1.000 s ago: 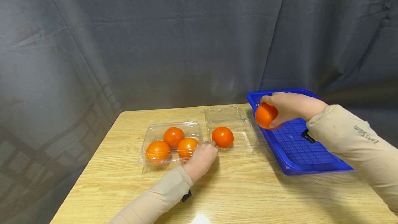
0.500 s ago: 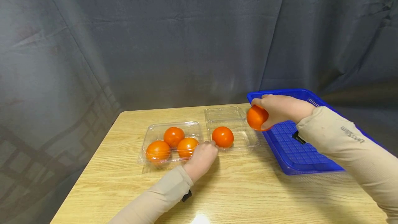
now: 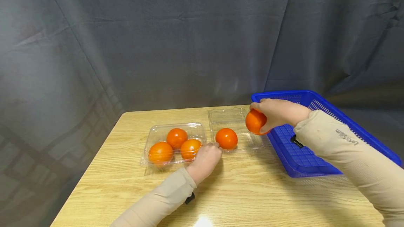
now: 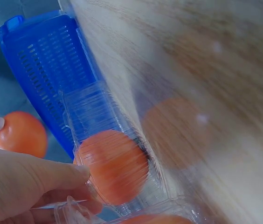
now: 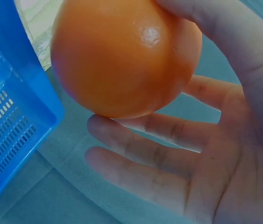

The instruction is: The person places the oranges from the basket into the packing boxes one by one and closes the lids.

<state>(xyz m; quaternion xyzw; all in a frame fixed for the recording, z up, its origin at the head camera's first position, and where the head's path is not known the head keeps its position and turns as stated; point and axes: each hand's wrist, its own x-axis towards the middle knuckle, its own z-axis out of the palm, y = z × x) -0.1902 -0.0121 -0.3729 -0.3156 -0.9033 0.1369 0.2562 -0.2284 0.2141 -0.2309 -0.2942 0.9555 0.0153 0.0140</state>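
Observation:
My right hand [image 3: 280, 110] holds an orange [image 3: 255, 122] in the air between the blue basket and the right clear plastic clamshell box [image 3: 244, 141]. The right wrist view shows the thumb on one side of this orange and the fingers spread behind it. That box lies with its lid folded back, and one orange [image 3: 226, 138] sits in its left part. At the box's near left corner my left hand [image 3: 206, 157] pinches the rim, thumb [image 4: 71, 175] on one side, fingertips on the other.
To the left stands another clear clamshell box [image 3: 199, 130] with three oranges in it, partly behind the left hand. A slatted blue basket [image 3: 296, 169] takes up the table's right side. A grey curtain [image 3: 189, 45] hangs behind the wooden table [image 3: 240, 195].
My right hand has carried its orange leftward from over the basket's edge to beside the right box. The left hand stays at the box's corner.

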